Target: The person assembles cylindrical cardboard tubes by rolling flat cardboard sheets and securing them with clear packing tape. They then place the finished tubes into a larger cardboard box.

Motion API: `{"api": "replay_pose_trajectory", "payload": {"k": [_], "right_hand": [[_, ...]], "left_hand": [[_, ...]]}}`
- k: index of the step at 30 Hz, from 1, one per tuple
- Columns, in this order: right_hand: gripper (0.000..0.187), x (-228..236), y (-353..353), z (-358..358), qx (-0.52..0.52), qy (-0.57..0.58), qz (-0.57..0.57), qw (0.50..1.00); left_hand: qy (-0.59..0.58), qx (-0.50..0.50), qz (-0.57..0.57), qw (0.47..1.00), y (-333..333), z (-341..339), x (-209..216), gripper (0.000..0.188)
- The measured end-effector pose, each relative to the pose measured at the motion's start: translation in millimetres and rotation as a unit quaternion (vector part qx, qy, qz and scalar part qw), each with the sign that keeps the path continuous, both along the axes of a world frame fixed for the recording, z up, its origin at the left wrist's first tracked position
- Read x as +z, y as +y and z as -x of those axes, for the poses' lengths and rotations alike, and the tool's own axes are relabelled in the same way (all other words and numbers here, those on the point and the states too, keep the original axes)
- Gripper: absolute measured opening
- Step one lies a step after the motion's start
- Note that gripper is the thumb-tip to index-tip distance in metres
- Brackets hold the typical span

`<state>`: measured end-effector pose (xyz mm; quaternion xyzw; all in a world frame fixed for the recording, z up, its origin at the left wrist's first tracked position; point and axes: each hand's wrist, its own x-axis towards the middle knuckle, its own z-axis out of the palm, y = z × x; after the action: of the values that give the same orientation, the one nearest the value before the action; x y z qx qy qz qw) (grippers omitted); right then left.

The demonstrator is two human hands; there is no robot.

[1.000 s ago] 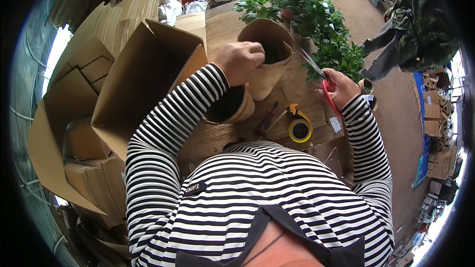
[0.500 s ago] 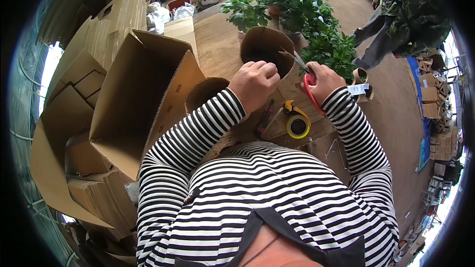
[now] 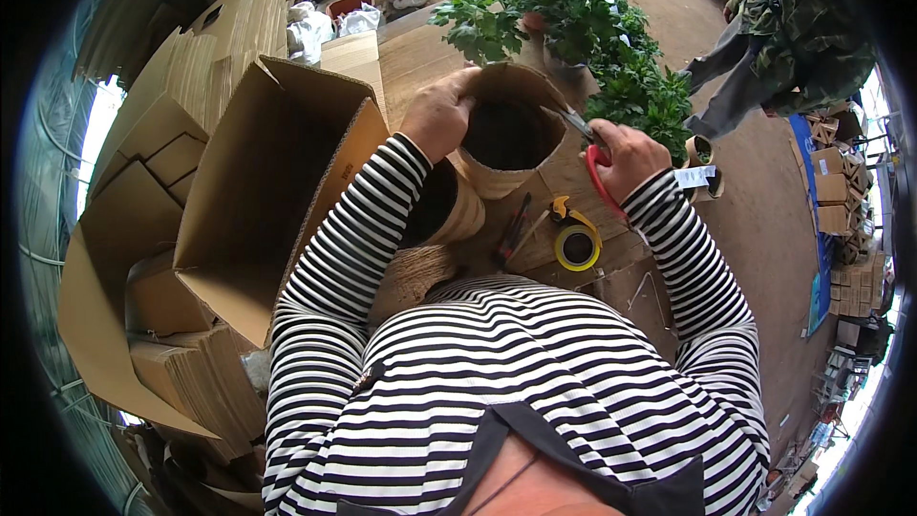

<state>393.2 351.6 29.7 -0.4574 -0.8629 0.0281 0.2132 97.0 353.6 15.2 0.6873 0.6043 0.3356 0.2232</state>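
Note:
A round brown cardboard container [image 3: 509,175] with a dark inside stands in front of me. At its left rim is my left hand [image 3: 437,116], fingers closed over the edge. My right hand [image 3: 626,159] grips a pair of scissors [image 3: 602,182] by the red handles. The scissor blades point up and left at the container's right rim, and whether they touch it I cannot tell. A second round cardboard container [image 3: 462,214] sits nearer and to the left, partly behind my left forearm.
Left stands a large open cardboard box [image 3: 320,234], beside stacked flat cardboard [image 3: 196,373]. Yellow tape on a dispenser [image 3: 577,247] and a dark slim tool [image 3: 514,227] lie near me. Leafy green plants [image 3: 616,48] stand beyond, and two small tubes [image 3: 702,148] sit at right.
My left hand has moved from the container's near side to its left rim, uncovering the opening. The right hand with the scissors has stayed nearly in place.

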Motion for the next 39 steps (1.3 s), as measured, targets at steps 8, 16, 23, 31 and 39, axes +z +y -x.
{"api": "replay_pose_trajectory", "payload": {"k": [8,16,23,31,39], "right_hand": [[0.011,-8,22,-14,0.051,-0.02,-0.014,0.998],[0.023,4,18,-6,0.013,-0.07,0.052,0.996],[0.024,14,-9,-3,-0.023,-0.066,0.062,0.996],[0.03,2,-3,-2,-0.041,-0.055,0.113,0.991],[0.026,-14,21,-7,0.027,-0.024,0.033,0.999]], "left_hand": [[-0.032,-0.041,-0.001,0.999,12,11,-4,0.033],[-0.021,-0.033,-0.013,0.999,13,10,-5,0.035],[-0.005,0.0,-0.029,1.0,10,-2,0,0.038],[-0.028,-0.046,-0.032,0.998,9,-6,-3,0.043],[-0.027,-0.075,0.014,0.997,9,-5,10,0.034]]}}
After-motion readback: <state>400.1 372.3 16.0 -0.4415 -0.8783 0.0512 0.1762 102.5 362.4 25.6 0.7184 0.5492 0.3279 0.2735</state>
